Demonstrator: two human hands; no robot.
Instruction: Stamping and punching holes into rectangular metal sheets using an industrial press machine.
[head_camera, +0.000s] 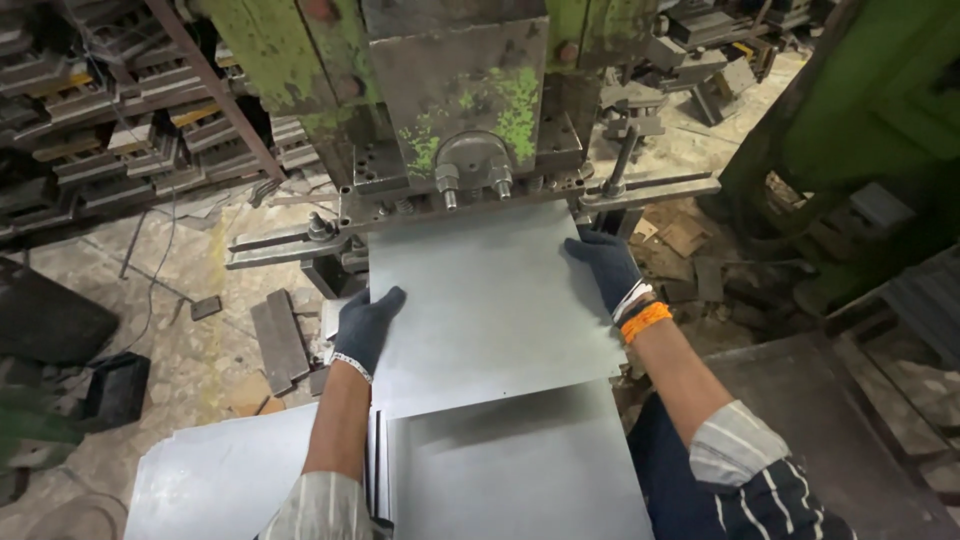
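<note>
Grey sheet metal fills the middle of the view: a flat metal sheet (490, 300) lies with its far edge pushed under the green press (470, 110) at twelve o'clock and its near edge resting over a stack of sheets (520, 470) at six o'clock. Left hand (365, 325), in a dark glove, is clamped on the sheet's left edge at about nine o'clock, fingers on top of the metal. Right hand (605, 265), gloved the same way, grips the right edge at about two o'clock, close to the press; an orange band (645, 322) and white ones circle that wrist. Both forearms are bare, with striped sleeves (740, 460) pushed up near the bottom of the view. Another loose sheet (220, 480) lies at seven o'clock, beside the stack. Flat steel bars (280, 340) lie on the stone floor (180, 370) at nine o'clock, just left of the left hand. Racks of dark metal parts (130, 140) stand at ten o'clock, and more green machinery (860, 110) rises at two o'clock.
</note>
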